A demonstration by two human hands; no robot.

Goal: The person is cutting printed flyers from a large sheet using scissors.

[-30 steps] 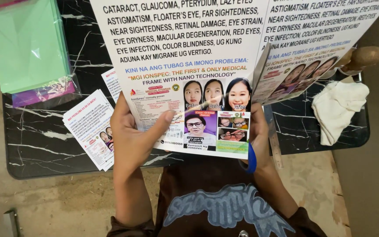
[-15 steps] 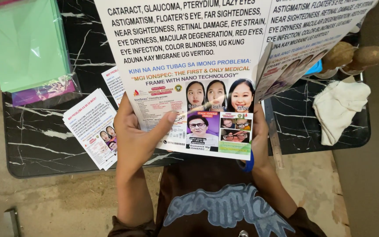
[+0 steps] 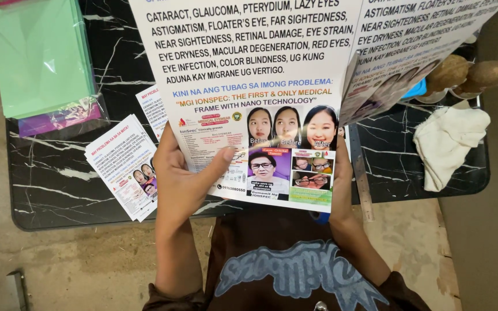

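Both hands hold up a white printed flyer point(image 3: 249, 69) with dark text and small photos along its lower part. My left hand point(image 3: 183, 181) grips its lower left corner, thumb lying across the print. My right hand point(image 3: 340, 184) holds the lower right edge from behind, mostly hidden by the sheet. A second matching flyer point(image 3: 416, 34) shows behind the first at the upper right. Which hand carries that second sheet, I cannot tell.
A black marble-patterned table point(image 3: 64, 184) lies below. On it are small leaflets point(image 3: 125, 164), a clear bag of green paper sheets point(image 3: 36, 55), a white cloth point(image 3: 448, 144), a metal ruler point(image 3: 361, 178) and brown round objects point(image 3: 471, 72). Concrete floor surrounds the table.
The flyer has shifted slightly up and to the left in view. Both hands keep the same grip on it.
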